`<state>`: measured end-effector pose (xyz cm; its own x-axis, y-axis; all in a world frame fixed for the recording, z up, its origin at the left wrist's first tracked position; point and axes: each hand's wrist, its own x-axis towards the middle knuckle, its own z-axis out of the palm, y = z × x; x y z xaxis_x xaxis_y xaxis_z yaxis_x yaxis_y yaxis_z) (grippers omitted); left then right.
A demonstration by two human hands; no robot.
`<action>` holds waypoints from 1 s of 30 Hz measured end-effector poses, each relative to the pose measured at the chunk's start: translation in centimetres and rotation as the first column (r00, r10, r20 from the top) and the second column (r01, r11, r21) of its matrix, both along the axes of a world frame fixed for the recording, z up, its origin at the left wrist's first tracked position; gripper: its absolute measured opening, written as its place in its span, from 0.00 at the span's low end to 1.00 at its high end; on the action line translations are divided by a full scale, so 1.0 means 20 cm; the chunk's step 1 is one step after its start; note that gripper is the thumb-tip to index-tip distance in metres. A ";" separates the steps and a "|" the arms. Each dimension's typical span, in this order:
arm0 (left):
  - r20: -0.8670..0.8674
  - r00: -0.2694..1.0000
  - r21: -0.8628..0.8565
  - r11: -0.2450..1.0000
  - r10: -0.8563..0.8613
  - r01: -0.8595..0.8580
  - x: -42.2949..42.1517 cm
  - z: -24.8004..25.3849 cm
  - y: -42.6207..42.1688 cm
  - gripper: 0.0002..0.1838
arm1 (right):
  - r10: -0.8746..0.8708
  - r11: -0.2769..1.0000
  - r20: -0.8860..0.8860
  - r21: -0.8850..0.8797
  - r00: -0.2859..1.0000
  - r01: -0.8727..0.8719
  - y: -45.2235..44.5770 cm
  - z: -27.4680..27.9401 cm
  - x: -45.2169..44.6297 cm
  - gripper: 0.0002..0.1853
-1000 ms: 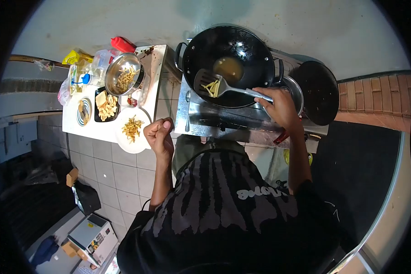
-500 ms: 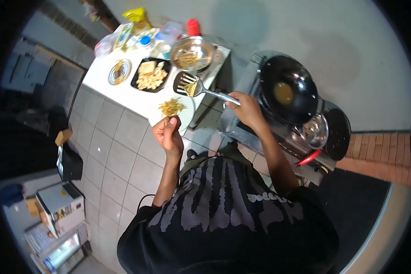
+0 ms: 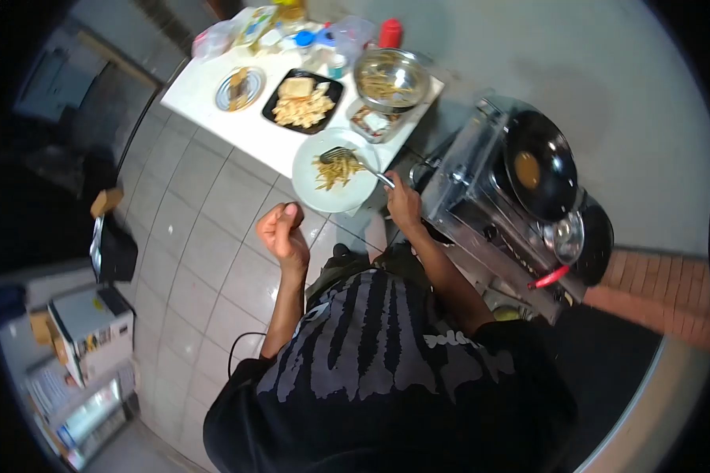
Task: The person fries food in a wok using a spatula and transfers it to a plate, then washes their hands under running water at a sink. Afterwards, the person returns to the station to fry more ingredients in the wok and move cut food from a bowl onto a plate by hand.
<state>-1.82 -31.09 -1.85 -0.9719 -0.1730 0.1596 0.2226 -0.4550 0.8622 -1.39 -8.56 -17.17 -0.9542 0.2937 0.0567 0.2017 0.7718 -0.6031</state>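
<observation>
My right hand (image 3: 404, 206) is closed around the metal handle of a slotted spatula (image 3: 373, 171). Its head rests over fried potato strips (image 3: 335, 173) on a pale round plate (image 3: 360, 195) at the table's near edge. My left hand (image 3: 280, 229) is raised just below and left of that plate, fingers curled in with the thumb over them; nothing shows in it. To the right of my right hand, a black wok (image 3: 556, 158) with a small pool of brownish oil (image 3: 527, 169) sits on the stove (image 3: 469, 193).
On the white table (image 3: 205, 98) are a black tray of bread and pale pieces (image 3: 304, 101), a steel bowl of strips (image 3: 390, 79), a plastic tub (image 3: 377, 124), a round lid (image 3: 241, 88) and a red bottle (image 3: 390, 33). A red-handled pan (image 3: 548, 277) lies by the wok.
The spatula with strips on it has come down from beside the stove onto the plate, my right hand moving lower with it. The view has shifted; my left hand stays curled.
</observation>
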 end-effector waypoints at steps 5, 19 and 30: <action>-0.010 0.991 0.078 0.988 -0.134 0.134 -0.07 0.02 0.11 0.21 | -0.051 0.999 -0.058 0.000 0.997 0.051 0.09 0.21 0.06 0.14; -0.041 0.961 0.042 0.960 -0.274 0.276 -0.06 0.09 0.65 0.20 | -0.294 0.952 -0.046 0.075 0.955 0.296 1.07 1.04 0.50 0.14; -0.044 0.952 0.083 0.948 -0.303 0.306 0.07 0.02 1.16 0.23 | -0.291 0.663 0.412 0.737 0.863 -0.128 2.04 1.50 0.70 0.21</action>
<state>-0.49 -7.88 -1.36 -0.9754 0.1158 0.1876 0.0872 -0.5789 0.8108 12.67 32.17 12.79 -0.8890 0.4338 -0.1466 0.3697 0.8689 0.3292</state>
